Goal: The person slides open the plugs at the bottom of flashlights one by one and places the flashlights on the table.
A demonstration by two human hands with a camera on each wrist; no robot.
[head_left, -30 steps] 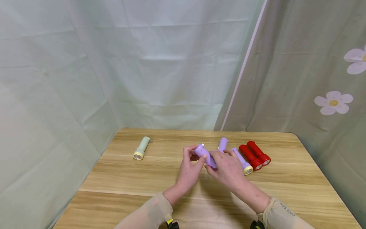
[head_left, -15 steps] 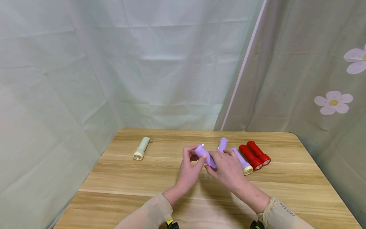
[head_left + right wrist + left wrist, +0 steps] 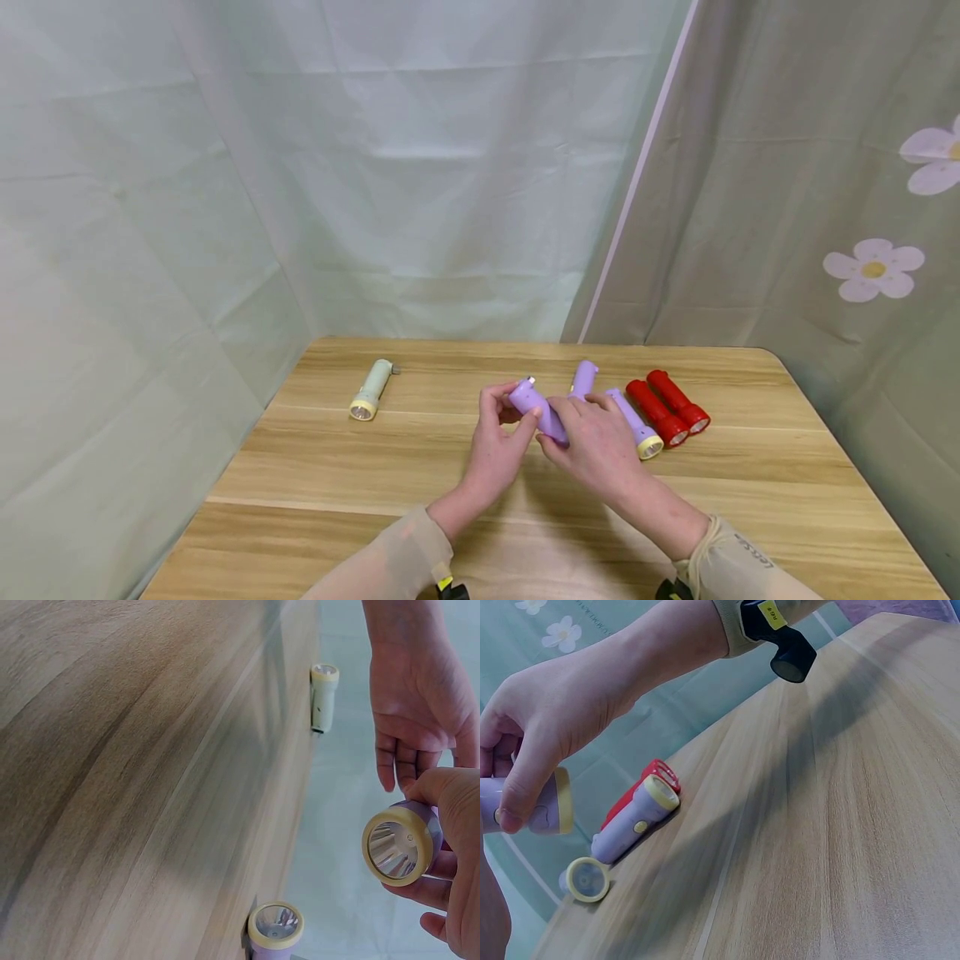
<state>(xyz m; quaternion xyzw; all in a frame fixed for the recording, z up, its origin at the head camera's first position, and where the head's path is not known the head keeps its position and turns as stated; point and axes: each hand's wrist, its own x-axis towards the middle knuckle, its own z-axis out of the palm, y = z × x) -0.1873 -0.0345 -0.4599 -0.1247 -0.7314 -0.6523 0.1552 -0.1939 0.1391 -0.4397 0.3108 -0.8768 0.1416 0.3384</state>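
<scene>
Ample tabletop point(image 3: 360, 467) parts left hand point(image 3: 498, 446), pinching a purple flashlight point(image 3: 534, 405), from left edge point(image 3: 231, 467).

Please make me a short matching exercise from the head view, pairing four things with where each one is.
Things
1. Pale green flashlight
2. Right hand
3. Red flashlights
4. Left hand

Places
A. Gripping the held purple flashlight toward its lamp end
B. Alone, toward the left side of the wooden table
C. Holding the held purple flashlight toward its tail end
D. Lying side by side, the rightmost of all the flashlights

Right pairs: 1-B, 2-A, 3-D, 4-C
</scene>
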